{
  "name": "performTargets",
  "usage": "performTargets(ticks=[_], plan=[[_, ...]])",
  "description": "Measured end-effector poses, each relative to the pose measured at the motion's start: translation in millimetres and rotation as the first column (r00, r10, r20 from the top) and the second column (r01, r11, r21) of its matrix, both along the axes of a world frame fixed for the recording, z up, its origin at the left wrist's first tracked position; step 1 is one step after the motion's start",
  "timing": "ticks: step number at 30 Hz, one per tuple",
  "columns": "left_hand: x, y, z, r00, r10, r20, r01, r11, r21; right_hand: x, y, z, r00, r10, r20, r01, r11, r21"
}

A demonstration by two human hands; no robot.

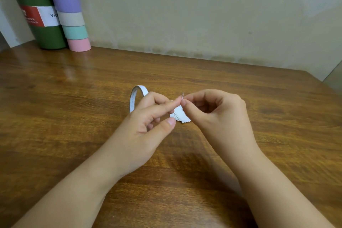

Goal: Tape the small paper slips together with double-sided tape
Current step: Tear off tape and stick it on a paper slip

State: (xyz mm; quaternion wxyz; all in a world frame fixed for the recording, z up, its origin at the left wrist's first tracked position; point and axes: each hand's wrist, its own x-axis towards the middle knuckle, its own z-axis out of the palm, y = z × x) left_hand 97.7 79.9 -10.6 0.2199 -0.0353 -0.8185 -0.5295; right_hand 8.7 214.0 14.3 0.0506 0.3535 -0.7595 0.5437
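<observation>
Tape roll (133, 98) half hidden by hands; pinched scrap (182, 95) indistinct.

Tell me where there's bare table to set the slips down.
Bare wood lies right of the right hand and along the wall behind it. More lies left of the tape roll, short of the green bottle and colored tape stack. Crowded: left hand, paper slips.

The scene is seen by one camera only — it is worn on the head and is pointed forward and down. The wooden table (74, 113) is viewed from close above, the wall (203, 15) behind it is included, and both forearms are seen entering from the bottom edge.
</observation>
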Motion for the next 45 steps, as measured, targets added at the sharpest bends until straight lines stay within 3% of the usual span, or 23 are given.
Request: performTargets(ticks=[4,22,45], plan=[[-0.5,1.8,0.5,1.000,0.012,-0.011,-0.013,0.998,-0.063,1.4,0.1,0.6,1.000,-0.009,-0.016,0.009,0.999,0.033],[1.4,0.9,6.0,0.999,-0.043,0.011,0.039,0.979,0.200,0.3,0.7,3.6,0.999,0.050,-0.007,-0.050,0.999,-0.004],[2.5,-0.5,9.2,0.999,-0.049,0.001,0.047,0.952,0.303,-3.3,2.3,2.9,0.996,0.091,-0.013,-0.091,0.996,-0.014]])
